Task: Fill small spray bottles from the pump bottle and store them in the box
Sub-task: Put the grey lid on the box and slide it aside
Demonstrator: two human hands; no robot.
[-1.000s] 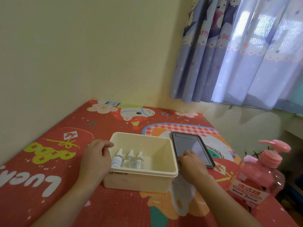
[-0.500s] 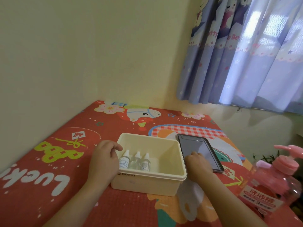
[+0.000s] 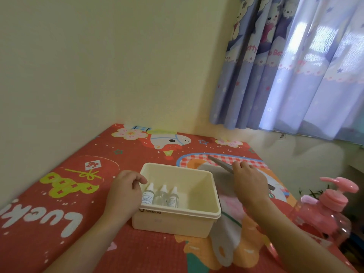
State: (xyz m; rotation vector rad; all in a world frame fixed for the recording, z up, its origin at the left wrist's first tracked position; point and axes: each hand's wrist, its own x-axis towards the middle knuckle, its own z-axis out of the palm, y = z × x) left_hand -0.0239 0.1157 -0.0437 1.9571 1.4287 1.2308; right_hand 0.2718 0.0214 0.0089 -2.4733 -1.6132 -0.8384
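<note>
1. A cream plastic box stands open on a red cartoon-printed mat that covers the table.
2. Inside the box, against its left wall, three small spray bottles stand upright in one row, close beside each other. The left one and the right one carry a white label; the middle one looks clear.
3. The left hand rests on the left side of the box, with the palm against the outer wall. Its fingers are loosely curled over the rim and they pinch nothing.
4. The right hand is to the right of the box, above the mat. It grips a flat dark lid by its long edge; the lid is lifted from the mat and tilted, so it shows almost edge-on and blurred.
5. The near end of the lid is hidden behind the right hand; only a small dark corner shows at the right side of the wrist.
6. The pink pump bottle stands at the right edge of the table, well apart from the box, its pump head pointing to the left.
7. Behind the table is a pale yellow wall, and a lilac curtain with bear prints hangs at the upper right.
</note>
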